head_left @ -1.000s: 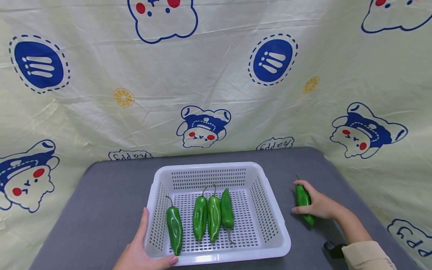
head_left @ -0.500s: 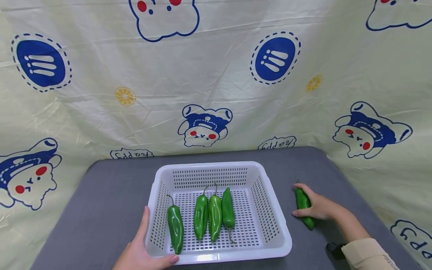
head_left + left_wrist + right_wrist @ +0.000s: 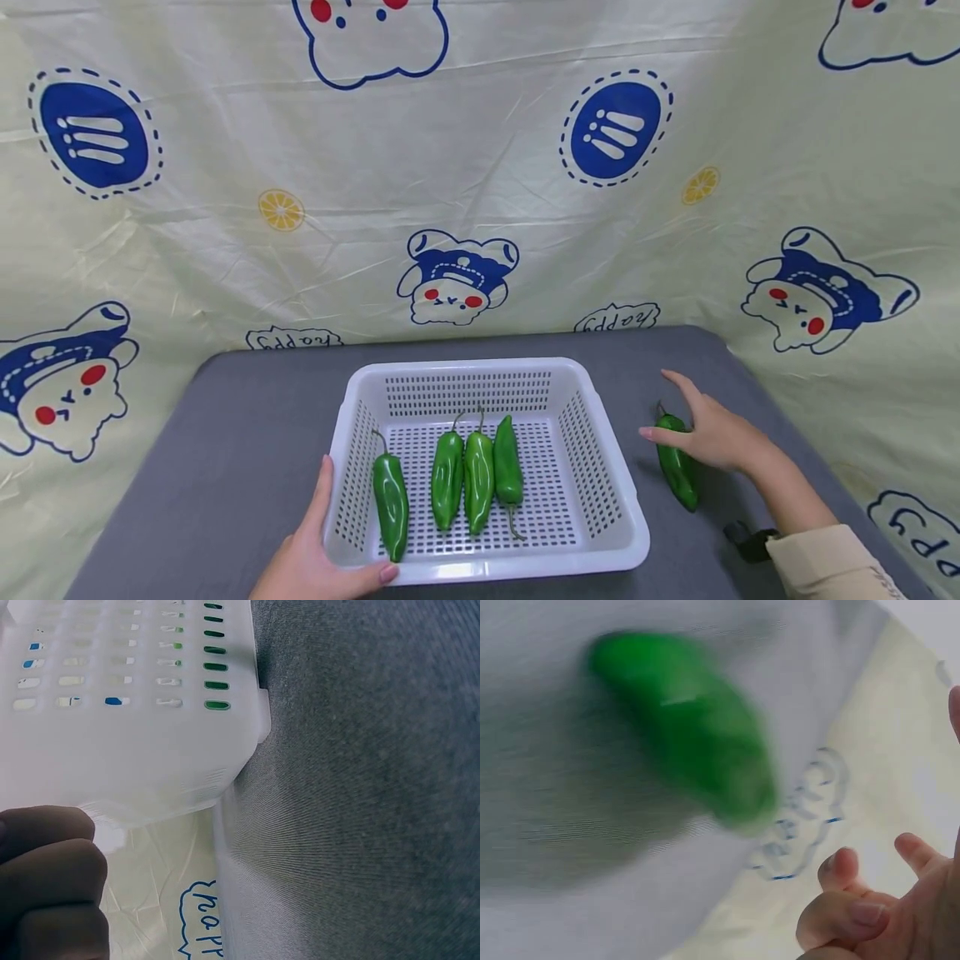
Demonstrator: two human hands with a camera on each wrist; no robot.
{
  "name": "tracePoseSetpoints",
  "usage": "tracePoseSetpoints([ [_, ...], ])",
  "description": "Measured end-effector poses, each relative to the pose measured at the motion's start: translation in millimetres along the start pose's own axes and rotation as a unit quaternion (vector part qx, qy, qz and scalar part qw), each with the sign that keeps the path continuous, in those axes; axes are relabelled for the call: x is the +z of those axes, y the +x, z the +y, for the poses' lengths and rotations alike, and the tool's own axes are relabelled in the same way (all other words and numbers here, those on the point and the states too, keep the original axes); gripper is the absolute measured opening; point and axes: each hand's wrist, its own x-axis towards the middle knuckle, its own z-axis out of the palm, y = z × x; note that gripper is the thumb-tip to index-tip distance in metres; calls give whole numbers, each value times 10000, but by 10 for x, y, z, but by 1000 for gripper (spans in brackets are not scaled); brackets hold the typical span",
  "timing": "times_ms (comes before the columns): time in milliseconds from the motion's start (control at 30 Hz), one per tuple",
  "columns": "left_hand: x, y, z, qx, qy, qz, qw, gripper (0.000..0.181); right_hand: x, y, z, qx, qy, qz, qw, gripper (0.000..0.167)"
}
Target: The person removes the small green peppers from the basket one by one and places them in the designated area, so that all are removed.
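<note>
A white perforated plastic basket stands on the grey table, with several green chili peppers lying in it. My left hand holds the basket's near left corner, thumb on the front rim and a finger along the left side; its curled fingers show beside the basket wall in the left wrist view. One more green pepper lies on the table right of the basket. My right hand is spread just above and beside it, thumb and fingers apart, holding nothing. The right wrist view shows that pepper blurred.
The grey table reaches out on both sides of the basket. Behind it hangs a pale printed cloth with cartoon figures. A black object sits at the right wrist by the beige sleeve.
My right hand has let go of the pepper and lifted, its fingers spreading; the pepper stays on the table. The left hand keeps its hold on the basket.
</note>
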Motion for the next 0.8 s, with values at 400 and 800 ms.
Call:
tracePoseSetpoints([
  [400, 8, 3, 1, 20, -73, 25, 10000, 145, -273, -202, -1005, -980, 310, 310, 9942, 111],
  [800, 8, -14, 11, 74, -152, 9, 9999, 145, -174, -221, -1690, -1285, -136, -652, 9895, 110],
])
